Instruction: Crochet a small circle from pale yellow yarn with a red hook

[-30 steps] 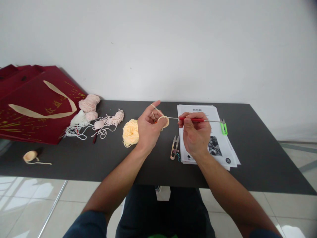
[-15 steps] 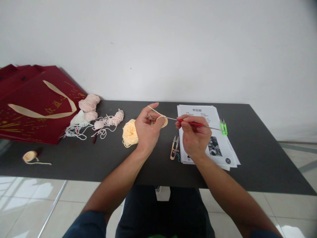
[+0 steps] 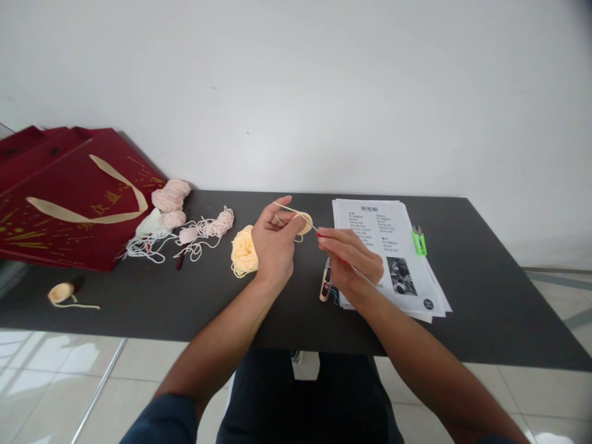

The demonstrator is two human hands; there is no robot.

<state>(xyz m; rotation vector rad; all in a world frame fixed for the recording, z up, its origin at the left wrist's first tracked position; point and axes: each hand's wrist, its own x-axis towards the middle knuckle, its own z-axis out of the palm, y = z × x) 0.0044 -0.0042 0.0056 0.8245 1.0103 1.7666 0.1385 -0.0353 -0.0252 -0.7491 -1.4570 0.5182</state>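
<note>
Our left hand (image 3: 276, 240) pinches the cream piece (image 3: 307, 223); at four o'clock from it, our right hand (image 3: 350, 256) closes round the red-handled hook (image 3: 317, 232). We should keep the yarn (image 3: 287, 208) taut.

I see red and silver on the crochet hook (image 3: 317, 234), cream in the crocheted piece (image 3: 308, 224), pale yellow in the yarn ball (image 3: 244, 251), lime green on a pair of thread snips (image 3: 420, 243), gold streaks across the deep-red gift bag (image 3: 69, 182).

Left side of the frame: a dark-red paper gift bag (image 3: 65, 185) with a cream ribbon handle (image 3: 83, 219), beside pale-pink fluffy yarn (image 3: 170, 196); right of centre, green-handled metal snips (image 3: 420, 243).
</note>
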